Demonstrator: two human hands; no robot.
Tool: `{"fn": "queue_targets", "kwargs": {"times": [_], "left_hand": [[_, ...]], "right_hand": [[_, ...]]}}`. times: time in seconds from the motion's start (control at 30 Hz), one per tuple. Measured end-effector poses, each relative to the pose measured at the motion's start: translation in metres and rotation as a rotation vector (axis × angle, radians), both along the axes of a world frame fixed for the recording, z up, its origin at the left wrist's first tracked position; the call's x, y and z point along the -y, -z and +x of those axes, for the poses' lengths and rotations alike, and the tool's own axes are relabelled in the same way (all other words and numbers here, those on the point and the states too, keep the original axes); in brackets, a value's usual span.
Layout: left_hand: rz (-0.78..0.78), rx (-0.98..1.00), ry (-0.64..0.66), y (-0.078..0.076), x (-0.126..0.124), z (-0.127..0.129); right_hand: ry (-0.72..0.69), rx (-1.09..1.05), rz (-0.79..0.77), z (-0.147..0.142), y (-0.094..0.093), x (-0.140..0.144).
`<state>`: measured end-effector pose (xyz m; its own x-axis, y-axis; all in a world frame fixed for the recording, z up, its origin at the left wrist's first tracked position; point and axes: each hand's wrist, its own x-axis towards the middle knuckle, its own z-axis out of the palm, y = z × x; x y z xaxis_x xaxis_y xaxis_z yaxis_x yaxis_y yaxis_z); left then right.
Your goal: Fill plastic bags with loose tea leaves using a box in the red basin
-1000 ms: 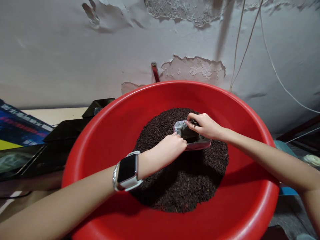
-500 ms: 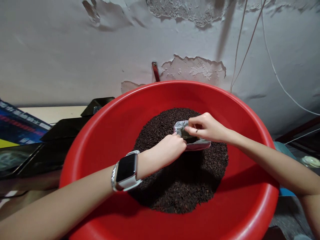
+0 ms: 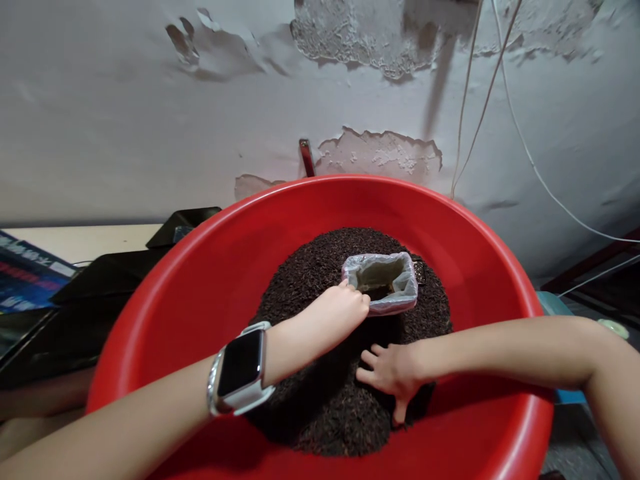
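The left hand (image 3: 340, 310), a smartwatch (image 3: 240, 369) strapped to its wrist, is closed on the near left edge of a small clear plastic bag (image 3: 381, 283) and holds its mouth open; the bag sits upright on the far part of a mound of dark grains (image 3: 345, 360) inside a large red basin (image 3: 200, 267). The right hand (image 3: 395, 372) lies palm down with fingers spread on the near side of the mound, apart from the bag, and grips nothing. A little dark material shows at the bottom of the bag, which is otherwise mostly unfilled. In the inspector's judgement, the step is done well if the left hand keeps the rim taut and the mouth wide, low against the mound, while the right hand gathers a modest cupped amount and releases it directly over the opening, so that stray grains fall inside the basin. Overloading the palm would likely spill outside the bag. Writing: a printed box (image 3: 27, 280) at the left edge carries characters too blurred to read; the watch face is dark, no brand legible.
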<state>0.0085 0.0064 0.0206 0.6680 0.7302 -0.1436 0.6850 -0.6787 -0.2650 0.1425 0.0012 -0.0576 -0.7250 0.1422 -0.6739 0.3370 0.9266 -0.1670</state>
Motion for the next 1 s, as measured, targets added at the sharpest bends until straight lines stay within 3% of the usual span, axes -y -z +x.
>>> {"fn": "queue_targets", "kwargs": {"times": [0.1, 0.27, 0.43, 0.53, 0.63, 0.8, 0.9, 1.0], "left_hand": [[0.064, -0.017, 0.035, 0.005, 0.002, 0.000], [0.246, -0.040, 0.067, 0.025, 0.009, 0.001], [0.334, -0.050, 0.071, 0.034, 0.012, 0.003], [0.262, -0.037, 0.066, 0.031, 0.008, 0.002], [0.147, -0.013, 0.050, 0.027, 0.003, 0.001], [0.028, 0.043, -0.038, 0.025, -0.002, 0.001], [0.028, 0.086, -0.068, 0.025, -0.002, 0.000], [0.034, 0.060, -0.048, 0.023, 0.000, 0.000]], "right_hand": [[0.024, -0.064, -0.015, -0.001, 0.007, 0.002], [0.119, 0.084, -0.054, 0.001, 0.010, 0.003], [0.053, 0.062, 0.003, 0.001, 0.010, 0.005], [-0.008, 0.000, 0.034, -0.004, -0.007, 0.002], [-0.012, -0.093, 0.060, -0.003, -0.039, -0.005], [0.104, -0.305, 0.212, 0.017, -0.094, -0.022], [0.274, -0.433, 0.373, 0.023, -0.103, -0.031], [0.448, -0.621, 0.496, 0.019, -0.093, -0.042]]}}
